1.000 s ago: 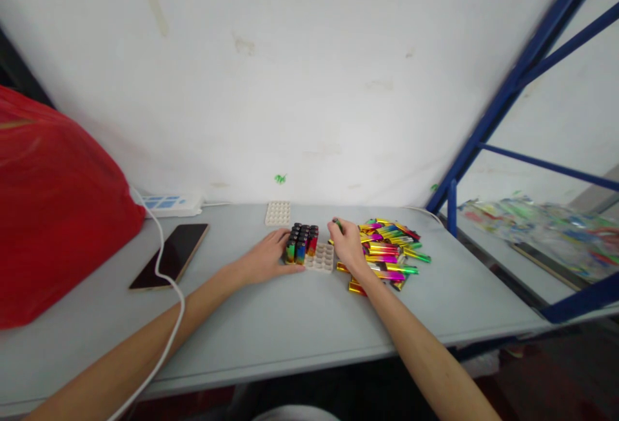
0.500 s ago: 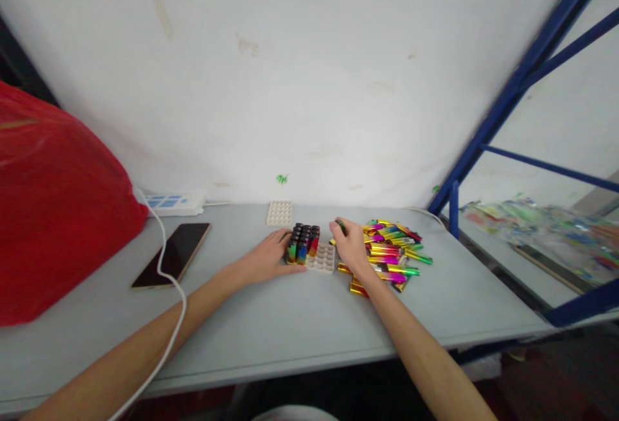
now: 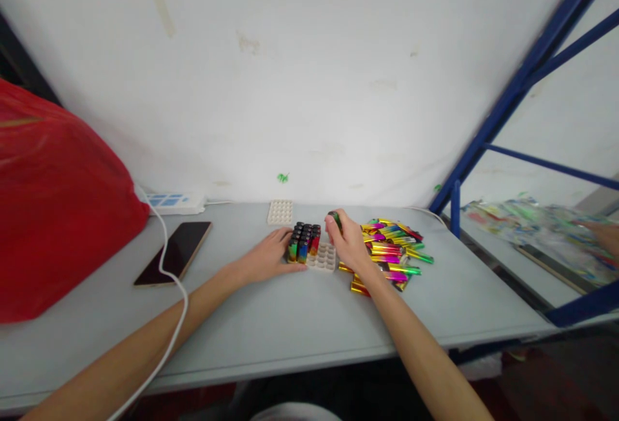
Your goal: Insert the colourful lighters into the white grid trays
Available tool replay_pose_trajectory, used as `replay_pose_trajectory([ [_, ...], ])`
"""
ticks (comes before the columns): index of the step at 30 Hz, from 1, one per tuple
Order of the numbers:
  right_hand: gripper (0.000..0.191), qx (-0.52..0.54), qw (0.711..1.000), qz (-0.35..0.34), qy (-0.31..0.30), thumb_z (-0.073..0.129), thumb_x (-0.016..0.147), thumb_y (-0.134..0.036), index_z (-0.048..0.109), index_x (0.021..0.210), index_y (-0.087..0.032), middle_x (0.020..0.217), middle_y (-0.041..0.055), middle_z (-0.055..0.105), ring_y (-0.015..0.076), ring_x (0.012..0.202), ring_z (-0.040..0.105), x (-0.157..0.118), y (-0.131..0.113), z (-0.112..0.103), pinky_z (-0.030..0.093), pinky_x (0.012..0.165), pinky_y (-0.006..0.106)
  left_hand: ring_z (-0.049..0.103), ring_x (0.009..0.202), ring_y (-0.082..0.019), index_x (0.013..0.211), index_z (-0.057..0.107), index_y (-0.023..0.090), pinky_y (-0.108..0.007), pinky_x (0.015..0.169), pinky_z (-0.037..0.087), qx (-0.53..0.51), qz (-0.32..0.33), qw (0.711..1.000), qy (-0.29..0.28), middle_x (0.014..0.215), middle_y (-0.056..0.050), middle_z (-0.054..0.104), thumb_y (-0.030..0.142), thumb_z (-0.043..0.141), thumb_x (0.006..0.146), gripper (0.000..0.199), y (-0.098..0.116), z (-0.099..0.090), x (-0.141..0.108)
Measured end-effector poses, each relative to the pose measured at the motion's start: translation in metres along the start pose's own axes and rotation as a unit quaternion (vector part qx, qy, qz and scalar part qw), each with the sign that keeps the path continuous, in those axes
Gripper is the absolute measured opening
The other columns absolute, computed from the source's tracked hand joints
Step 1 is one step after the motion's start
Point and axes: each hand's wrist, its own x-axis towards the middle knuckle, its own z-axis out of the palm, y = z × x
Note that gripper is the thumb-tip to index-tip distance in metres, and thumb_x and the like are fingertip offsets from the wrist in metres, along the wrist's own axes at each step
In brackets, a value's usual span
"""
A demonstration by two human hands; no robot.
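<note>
A pale tray with rows of round pockets [image 3: 323,257] lies on the table, its left part filled with upright metallic-coloured lighters with black tops [image 3: 304,240]. My left hand [image 3: 271,256] is closed round the tray's left end, thumb along the near edge and fingers behind the lighters. Over the tray's right side, my right hand [image 3: 349,240] grips one lighter [image 3: 334,217] with its dark top up; the fingers hide most of its body. Just right of that hand, a loose pile of shiny lighters [image 3: 394,258] lies flat in gold, pink, green and red.
Behind the tray lies a second pocketed tray [image 3: 280,212]. A phone [image 3: 176,253], a white cable [image 3: 170,275], a power strip [image 3: 176,203] and a big red bag [image 3: 62,208] occupy the left. Blue metal framing [image 3: 503,105] rises at right, where part of another person's hand [image 3: 604,235] shows.
My right hand has shifted slightly left over the tray, and the lighter in it now shows more of its dark top. My left hand keeps its place at the tray.
</note>
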Motion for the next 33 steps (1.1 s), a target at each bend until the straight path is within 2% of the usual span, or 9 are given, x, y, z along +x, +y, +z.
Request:
replay_pose_trajectory([
  [3, 0.05, -0.014, 0.999, -0.039, -0.002, 0.065, 0.121, -0.077, 0.067, 0.098, -0.033, 0.103, 0.0089, 0.076, 0.032, 0.1, 0.073, 0.001, -0.005, -0.002, 0.063, 0.094, 0.044, 0.073, 0.166, -0.049, 0.176, 0.078, 0.03, -0.064, 0.15, 0.056, 0.0, 0.004, 1.0, 0.003, 0.176, -0.021, 0.079, 0.09, 0.098, 0.104, 0.096, 0.001, 0.0, 0.0],
  [5, 0.052, -0.024, 0.998, -0.06, -0.005, 0.068, 0.12, -0.077, 0.067, 0.093, -0.033, 0.103, 0.0094, 0.074, 0.0319, 0.1, 0.072, 0.001, -0.006, -0.002, 0.064, 0.097, 0.045, 0.073, 0.166, -0.048, 0.177, 0.078, 0.031, -0.064, 0.149, 0.057, -0.002, 0.006, 1.0, 0.004, 0.175, -0.02, 0.08, 0.089, 0.099, 0.104, 0.095, 0.0, 0.001, 0.0],
  [8, 0.055, -0.02, 0.997, -0.062, -0.035, 0.069, 0.121, -0.077, 0.066, 0.088, -0.032, 0.088, 0.0046, 0.069, 0.028, 0.085, 0.066, 0.0, -0.006, -0.002, 0.059, 0.086, 0.042, 0.073, 0.165, -0.048, 0.178, 0.076, 0.031, -0.063, 0.149, 0.057, -0.001, 0.01, 1.0, 0.003, 0.175, -0.019, 0.08, 0.09, 0.098, 0.105, 0.096, 0.0, 0.001, 0.0],
  [11, 0.054, -0.002, 0.996, -0.043, -0.082, 0.073, 0.12, -0.078, 0.073, 0.094, -0.031, 0.076, -0.0003, 0.067, 0.0243, 0.071, 0.06, -0.003, -0.004, 0.001, 0.052, 0.075, 0.038, 0.074, 0.166, -0.048, 0.178, 0.076, 0.032, -0.062, 0.149, 0.057, 0.0, 0.01, 1.0, 0.001, 0.174, -0.019, 0.08, 0.091, 0.097, 0.105, 0.096, 0.0, 0.0, 0.0],
  [16, 0.041, 0.004, 0.991, -0.033, -0.132, 0.082, 0.115, -0.072, 0.084, 0.109, -0.031, 0.072, -0.0034, 0.068, 0.0234, 0.067, 0.06, -0.003, -0.002, 0.004, 0.051, 0.073, 0.035, 0.072, 0.168, -0.05, 0.178, 0.076, 0.032, -0.067, 0.149, 0.057, -0.003, 0.011, 1.0, 0.004, 0.176, -0.019, 0.079, 0.088, 0.099, 0.105, 0.096, 0.002, 0.0, -0.001],
  [27, 0.026, 0.008, 0.989, -0.022, -0.146, 0.089, 0.112, -0.057, 0.084, 0.114, -0.031, 0.076, -0.0052, 0.073, 0.022, 0.069, 0.065, -0.003, 0.002, 0.002, 0.052, 0.074, 0.033, 0.074, 0.166, -0.048, 0.177, 0.077, 0.033, -0.064, 0.148, 0.058, -0.005, 0.009, 1.0, 0.006, 0.174, -0.018, 0.08, 0.088, 0.099, 0.104, 0.094, 0.004, -0.001, -0.001],
  [33, 0.031, 0.013, 0.989, -0.035, -0.145, 0.088, 0.112, -0.061, 0.083, 0.111, -0.031, 0.076, -0.0049, 0.074, 0.022, 0.069, 0.064, 0.0, 0.007, -0.001, 0.051, 0.074, 0.033, 0.074, 0.166, -0.049, 0.176, 0.077, 0.032, -0.063, 0.149, 0.057, -0.001, 0.011, 1.0, -0.002, 0.174, -0.018, 0.079, 0.088, 0.098, 0.106, 0.092, 0.002, -0.001, -0.001],
])
